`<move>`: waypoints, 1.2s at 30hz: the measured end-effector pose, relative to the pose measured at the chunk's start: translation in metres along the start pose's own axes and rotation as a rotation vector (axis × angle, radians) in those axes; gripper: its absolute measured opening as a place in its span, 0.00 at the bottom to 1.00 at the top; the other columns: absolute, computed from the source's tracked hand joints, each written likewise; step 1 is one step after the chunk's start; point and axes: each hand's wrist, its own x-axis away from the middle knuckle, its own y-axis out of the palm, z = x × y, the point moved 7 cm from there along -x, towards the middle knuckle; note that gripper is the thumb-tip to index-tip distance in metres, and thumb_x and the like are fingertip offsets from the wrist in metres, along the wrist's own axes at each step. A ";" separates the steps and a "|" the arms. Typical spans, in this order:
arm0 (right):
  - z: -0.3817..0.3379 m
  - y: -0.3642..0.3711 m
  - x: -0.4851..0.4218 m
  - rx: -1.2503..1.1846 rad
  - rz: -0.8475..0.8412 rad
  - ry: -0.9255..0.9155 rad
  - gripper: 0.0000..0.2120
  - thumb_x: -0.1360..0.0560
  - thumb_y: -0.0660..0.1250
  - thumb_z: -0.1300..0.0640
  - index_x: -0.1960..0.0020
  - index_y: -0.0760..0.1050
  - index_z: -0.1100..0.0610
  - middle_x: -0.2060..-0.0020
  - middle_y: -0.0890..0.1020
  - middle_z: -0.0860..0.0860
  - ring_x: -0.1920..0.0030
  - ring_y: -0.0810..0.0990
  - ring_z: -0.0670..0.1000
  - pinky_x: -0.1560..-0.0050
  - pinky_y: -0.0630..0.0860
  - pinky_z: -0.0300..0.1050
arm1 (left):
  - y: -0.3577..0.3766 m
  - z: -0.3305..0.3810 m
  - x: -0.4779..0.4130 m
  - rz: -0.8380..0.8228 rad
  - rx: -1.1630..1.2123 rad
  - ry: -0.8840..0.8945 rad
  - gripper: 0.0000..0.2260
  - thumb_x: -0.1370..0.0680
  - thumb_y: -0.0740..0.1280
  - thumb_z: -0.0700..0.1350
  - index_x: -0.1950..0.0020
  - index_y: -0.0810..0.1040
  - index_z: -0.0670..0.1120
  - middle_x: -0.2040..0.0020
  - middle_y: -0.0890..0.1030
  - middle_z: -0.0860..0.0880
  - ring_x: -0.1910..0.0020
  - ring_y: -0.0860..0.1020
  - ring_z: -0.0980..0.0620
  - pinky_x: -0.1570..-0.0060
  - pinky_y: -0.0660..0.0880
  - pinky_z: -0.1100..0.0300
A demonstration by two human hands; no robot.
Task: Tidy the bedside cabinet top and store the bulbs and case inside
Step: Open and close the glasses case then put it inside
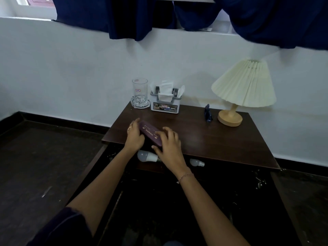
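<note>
A dark purple oblong case (148, 132) with gold lettering lies near the front left edge of the dark wooden cabinet top (204, 139). My left hand (134, 134) grips its left side, and my right hand (168, 144) grips its near right end. Below the top's front edge, inside the open cabinet, lie two white bulbs: a larger bulb (147, 156) on the left and a smaller bulb (197, 163) to the right. My right hand partly covers the larger bulb's base.
At the back of the top stand a clear glass (139, 94) on a glass coaster, a grey-white tissue holder (166, 102), a small dark blue figurine (208, 113) and a cream pleated lamp (243, 86) on a wooden base. The wall is right behind them. Dark floor lies left.
</note>
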 end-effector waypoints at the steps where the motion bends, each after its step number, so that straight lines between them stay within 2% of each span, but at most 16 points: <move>1: 0.006 0.000 -0.003 -0.009 -0.005 0.023 0.24 0.27 0.67 0.52 0.33 0.66 0.54 0.30 0.63 0.56 0.32 0.63 0.57 0.35 0.67 0.54 | 0.001 -0.002 -0.002 -0.031 0.007 -0.003 0.30 0.30 0.57 0.27 0.28 0.60 0.38 0.28 0.65 0.37 0.27 0.59 0.41 0.26 0.55 0.51; 5: 0.039 -0.009 -0.011 -0.118 -0.023 0.119 0.27 0.26 0.66 0.57 0.30 0.63 0.57 0.32 0.63 0.56 0.32 0.64 0.57 0.30 0.63 0.48 | 0.005 -0.003 -0.004 -0.080 0.001 0.002 0.28 0.29 0.63 0.32 0.29 0.65 0.43 0.33 0.69 0.38 0.32 0.65 0.41 0.31 0.63 0.51; 11: 0.080 -0.031 -0.017 0.023 -0.110 0.051 0.30 0.29 0.67 0.44 0.33 0.64 0.56 0.37 0.67 0.54 0.35 0.63 0.53 0.34 0.66 0.49 | 0.032 0.019 0.001 -0.220 -0.029 0.149 0.29 0.31 0.74 0.42 0.32 0.70 0.44 0.36 0.73 0.40 0.36 0.70 0.42 0.36 0.69 0.49; 15: 0.084 -0.030 -0.018 0.117 -0.097 -0.006 0.29 0.28 0.64 0.40 0.32 0.64 0.52 0.36 0.70 0.51 0.34 0.66 0.52 0.33 0.65 0.51 | 0.050 0.029 0.003 -0.257 -0.069 0.213 0.28 0.32 0.75 0.49 0.34 0.73 0.47 0.39 0.78 0.46 0.39 0.71 0.45 0.41 0.67 0.61; 18: 0.087 -0.027 -0.017 0.150 -0.082 0.002 0.28 0.27 0.62 0.41 0.31 0.64 0.49 0.35 0.71 0.49 0.32 0.66 0.50 0.28 0.56 0.55 | 0.050 0.024 0.001 -0.202 -0.073 0.216 0.27 0.32 0.75 0.52 0.35 0.74 0.50 0.40 0.79 0.49 0.40 0.72 0.48 0.43 0.68 0.63; 21: 0.090 -0.023 -0.017 0.123 -0.129 0.003 0.27 0.25 0.61 0.45 0.28 0.61 0.50 0.32 0.69 0.49 0.30 0.63 0.50 0.27 0.51 0.53 | 0.051 0.022 0.000 -0.208 -0.054 0.209 0.26 0.30 0.73 0.53 0.34 0.74 0.51 0.39 0.79 0.49 0.39 0.72 0.50 0.43 0.67 0.63; 26: 0.085 -0.025 -0.016 0.174 -0.095 -0.030 0.24 0.22 0.56 0.45 0.29 0.62 0.50 0.33 0.71 0.49 0.32 0.66 0.50 0.30 0.60 0.49 | 0.051 0.019 -0.002 -0.226 0.003 0.169 0.22 0.28 0.70 0.53 0.35 0.74 0.52 0.44 0.78 0.50 0.41 0.72 0.53 0.44 0.67 0.63; 28: 0.084 -0.026 -0.015 0.209 -0.074 -0.030 0.23 0.22 0.54 0.44 0.30 0.63 0.49 0.34 0.72 0.49 0.33 0.68 0.50 0.30 0.60 0.50 | 0.051 0.019 -0.003 -0.237 0.023 0.160 0.21 0.28 0.70 0.53 0.35 0.74 0.53 0.47 0.77 0.51 0.43 0.72 0.54 0.45 0.67 0.64; 30: 0.083 -0.025 -0.014 0.249 -0.065 -0.028 0.23 0.22 0.53 0.43 0.30 0.64 0.50 0.34 0.73 0.49 0.34 0.70 0.51 0.29 0.59 0.52 | 0.051 0.019 -0.003 -0.251 0.054 0.155 0.21 0.28 0.71 0.52 0.36 0.74 0.53 0.47 0.77 0.51 0.42 0.73 0.53 0.42 0.69 0.61; 33: 0.080 -0.025 -0.012 0.312 -0.050 -0.036 0.23 0.22 0.51 0.43 0.31 0.65 0.51 0.36 0.75 0.51 0.37 0.73 0.52 0.29 0.59 0.55 | 0.052 0.019 -0.005 -0.288 0.101 0.149 0.20 0.28 0.71 0.50 0.36 0.75 0.51 0.42 0.79 0.46 0.40 0.75 0.49 0.35 0.71 0.53; 36: 0.078 -0.025 -0.012 0.335 -0.032 -0.050 0.24 0.22 0.50 0.42 0.32 0.67 0.52 0.38 0.77 0.51 0.39 0.75 0.53 0.29 0.61 0.55 | 0.050 0.019 -0.005 -0.309 0.116 0.149 0.21 0.28 0.72 0.49 0.36 0.75 0.49 0.42 0.80 0.44 0.41 0.77 0.48 0.36 0.71 0.53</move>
